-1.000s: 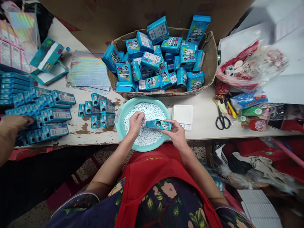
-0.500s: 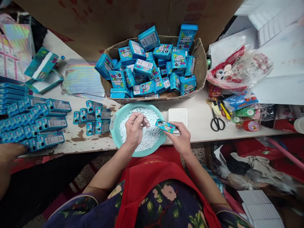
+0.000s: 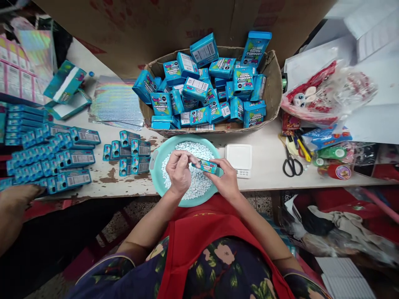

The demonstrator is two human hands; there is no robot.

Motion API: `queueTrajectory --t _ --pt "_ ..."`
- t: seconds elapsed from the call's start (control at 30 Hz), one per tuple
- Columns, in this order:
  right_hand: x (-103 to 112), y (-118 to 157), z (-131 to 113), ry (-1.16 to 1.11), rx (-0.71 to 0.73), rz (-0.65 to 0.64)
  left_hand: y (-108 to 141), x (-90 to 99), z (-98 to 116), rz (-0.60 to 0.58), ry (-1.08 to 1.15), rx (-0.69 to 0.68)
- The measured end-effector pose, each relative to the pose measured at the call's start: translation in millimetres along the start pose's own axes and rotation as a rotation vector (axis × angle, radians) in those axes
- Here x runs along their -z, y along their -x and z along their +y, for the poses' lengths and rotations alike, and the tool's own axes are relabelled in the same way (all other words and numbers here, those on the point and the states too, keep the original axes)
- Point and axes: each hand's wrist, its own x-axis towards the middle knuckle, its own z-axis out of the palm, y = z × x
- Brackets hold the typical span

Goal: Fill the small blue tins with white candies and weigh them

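My right hand (image 3: 223, 177) grips a small blue candy box (image 3: 207, 166), which lies sideways above a mint-green basin (image 3: 159, 182). Small white candies (image 3: 199, 187) fill the bottom of that basin. Right at the box's left end is my left hand (image 3: 179, 171), its fingers closed in a pinch. What those fingers hold, if anything, is hidden. Beyond the basin, a cardboard box (image 3: 274, 83) is heaped with blue candy boxes (image 3: 196, 87) printed "Caramelo Macizo".
Several blue boxes with round end holes (image 3: 140, 147) stand left of the basin, with larger stacks (image 3: 75, 162) farther left. Another person's hand (image 3: 18, 203) is beside those stacks. To the right are a white scale (image 3: 238, 155), black scissors (image 3: 292, 166) and a plastic-wrapped toy (image 3: 307, 97).
The candy box in my right hand has moved left, to the fingertips of my left hand. My left hand stays closed over the basin. The camera view has shifted slightly.
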Motion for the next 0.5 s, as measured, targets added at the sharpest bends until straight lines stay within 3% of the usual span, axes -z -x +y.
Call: queueTrajectory --t 0.13,0.23,0.3,0.37,0.43,0.5 --pt "24 12 4 -0.089 -0.042 0.072 -24 18.4 -3 0.099 -0.159 -0.085" --pt "52 22 23 -0.135 -0.102 0.263 -61 21.9 -8 0.058 -0.433 -0.165" --pt "67 22 46 -0.116 -0.143 0.401 -97 14.4 -17 -0.072 -0.683 -0.207" --pt "75 16 72 -0.062 -0.178 0.482 -136 0.6 -31 -0.293 -0.94 -0.195" --pt "76 7 95 -0.013 -0.188 0.497 -171 -15.6 -49 -0.555 -1.182 -0.097" --pt "73 -3 112 0.019 -0.176 0.489 -196 -29.7 -67 -0.731 -1.392 0.041"
